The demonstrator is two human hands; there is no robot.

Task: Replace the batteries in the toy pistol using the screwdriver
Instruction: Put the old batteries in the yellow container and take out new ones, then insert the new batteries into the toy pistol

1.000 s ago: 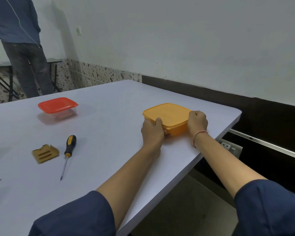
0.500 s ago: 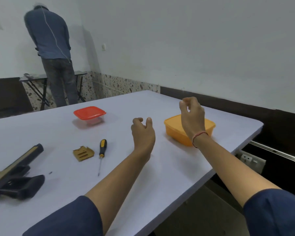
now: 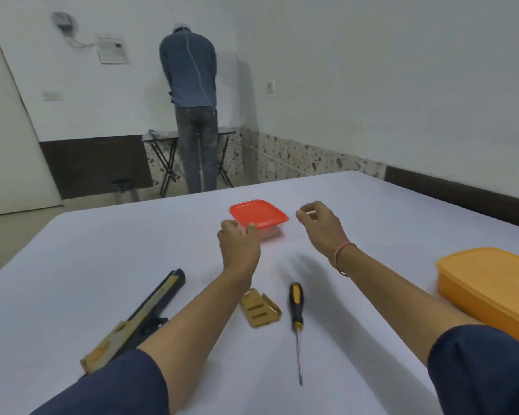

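A black and gold toy pistol [image 3: 144, 317] lies on the white table [image 3: 87, 265] at the left, partly under my left forearm. Its gold battery cover [image 3: 259, 310] lies loose beside a yellow-and-black screwdriver [image 3: 296, 320]. A small clear box with a red lid [image 3: 259, 215] stands further back. My left hand [image 3: 238, 248] hovers at the box's near left corner, fingers curled and empty. At the box's right, my right hand [image 3: 319, 226] hangs above the table, its fingers loosely curled with nothing in them.
An orange lidded box [image 3: 489, 283] sits at the table's right edge. Beyond the table a person [image 3: 192, 103] stands with their back turned at a small folding table [image 3: 168, 139] by the wall.
Both hands let go of the orange box and moved left toward the red-lidded box. My view swung left, bringing the pistol into sight.
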